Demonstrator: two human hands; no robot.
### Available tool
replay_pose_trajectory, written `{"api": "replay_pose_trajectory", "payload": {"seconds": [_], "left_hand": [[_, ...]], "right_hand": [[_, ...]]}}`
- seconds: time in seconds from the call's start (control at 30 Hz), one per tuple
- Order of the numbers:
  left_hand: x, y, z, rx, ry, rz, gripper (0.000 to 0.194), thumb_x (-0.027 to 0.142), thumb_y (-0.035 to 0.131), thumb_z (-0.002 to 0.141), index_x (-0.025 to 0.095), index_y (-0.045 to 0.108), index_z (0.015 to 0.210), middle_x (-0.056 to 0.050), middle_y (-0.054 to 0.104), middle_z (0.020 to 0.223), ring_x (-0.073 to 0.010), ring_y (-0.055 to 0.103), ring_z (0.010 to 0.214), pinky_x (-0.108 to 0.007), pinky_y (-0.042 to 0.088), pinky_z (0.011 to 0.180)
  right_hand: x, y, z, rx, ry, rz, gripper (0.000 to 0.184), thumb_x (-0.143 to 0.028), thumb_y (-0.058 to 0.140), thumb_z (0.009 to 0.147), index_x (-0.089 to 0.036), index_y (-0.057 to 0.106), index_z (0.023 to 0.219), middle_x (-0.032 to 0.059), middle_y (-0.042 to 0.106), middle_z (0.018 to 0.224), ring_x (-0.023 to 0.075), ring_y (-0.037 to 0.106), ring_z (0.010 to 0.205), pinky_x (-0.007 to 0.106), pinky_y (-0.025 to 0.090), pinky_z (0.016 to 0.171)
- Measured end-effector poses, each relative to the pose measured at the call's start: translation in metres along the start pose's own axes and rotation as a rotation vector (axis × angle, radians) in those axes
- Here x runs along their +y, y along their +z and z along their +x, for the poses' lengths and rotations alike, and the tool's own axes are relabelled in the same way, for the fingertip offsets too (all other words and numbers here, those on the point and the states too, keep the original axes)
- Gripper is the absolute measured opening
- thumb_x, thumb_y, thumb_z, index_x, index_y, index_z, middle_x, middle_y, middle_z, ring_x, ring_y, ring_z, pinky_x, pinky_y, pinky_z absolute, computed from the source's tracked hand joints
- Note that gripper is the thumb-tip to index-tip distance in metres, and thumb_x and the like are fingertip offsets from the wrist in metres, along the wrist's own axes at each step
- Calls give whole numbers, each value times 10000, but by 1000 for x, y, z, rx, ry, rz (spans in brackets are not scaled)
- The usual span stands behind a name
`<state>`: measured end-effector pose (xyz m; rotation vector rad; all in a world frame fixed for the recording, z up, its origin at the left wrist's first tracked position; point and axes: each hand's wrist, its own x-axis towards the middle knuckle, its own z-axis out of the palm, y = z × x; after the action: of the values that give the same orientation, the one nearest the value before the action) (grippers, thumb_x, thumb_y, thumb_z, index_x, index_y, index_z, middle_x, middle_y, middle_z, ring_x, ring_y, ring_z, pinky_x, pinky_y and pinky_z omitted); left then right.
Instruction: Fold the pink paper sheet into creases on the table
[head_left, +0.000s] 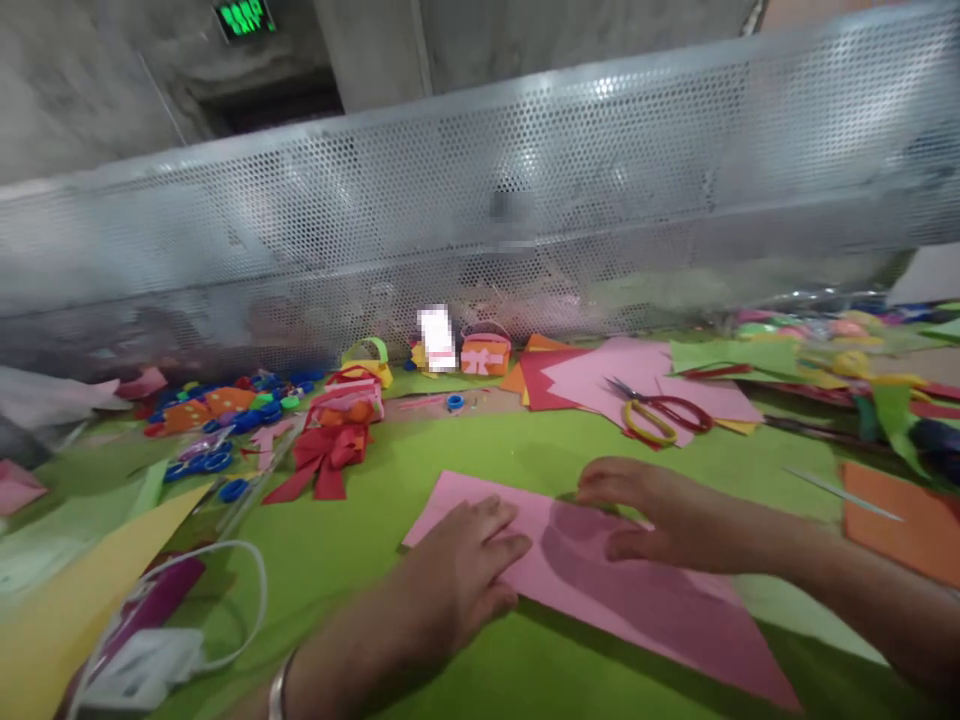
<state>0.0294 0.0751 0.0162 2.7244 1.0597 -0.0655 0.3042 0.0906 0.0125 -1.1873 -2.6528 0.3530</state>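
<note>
The pink sheet [637,610] lies on the green table [322,560], partly hidden by the left hand [461,565], flat, fingers loosely spread, and the right hand [649,510], thumb apart from bent fingers; beyond the sheet, a pixelated patch [437,338] and a green sign [244,17] can't be read

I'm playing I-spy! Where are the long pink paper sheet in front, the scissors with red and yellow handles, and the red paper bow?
Long pink paper sheet [600,592]: head view, on its middle.
Scissors with red and yellow handles [643,401]: head view, near the pivot.
Red paper bow [325,450]: head view, on its middle.
</note>
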Motion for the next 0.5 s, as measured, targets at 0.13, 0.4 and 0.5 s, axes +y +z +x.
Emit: {"api": "replay_pose_trajectory", "payload": {"seconds": [0.13,0.4,0.5], "left_hand": [[-9,16,-4,117,-15,105,510,77,459,878,287,522,1338,-67,411,1496,-277,302,1412,-566,317,1106],[-1,8,-5,181,-55,-52,348,38,464,819,196,662,1059,-90,655,1107,-220,593,1013,-378,522,857],[4,7,-1,147,-100,-88,188,124,539,861,198,653,992,-58,642,1015,-213,582,946,-373,504,832]], "right_hand": [[12,28,1,68,-10,30,238,-233,530,891,-211,676,1079,83,638,1144,203,623,1025,321,524,888],[-4,35,-12,182,-24,5,295,-225,646,761,-263,643,1053,59,645,1039,218,644,855,316,546,688],[-16,42,-14,181,-68,-51,442,-202,698,663,-269,606,1090,64,643,1071,251,639,867,363,556,686]]}}
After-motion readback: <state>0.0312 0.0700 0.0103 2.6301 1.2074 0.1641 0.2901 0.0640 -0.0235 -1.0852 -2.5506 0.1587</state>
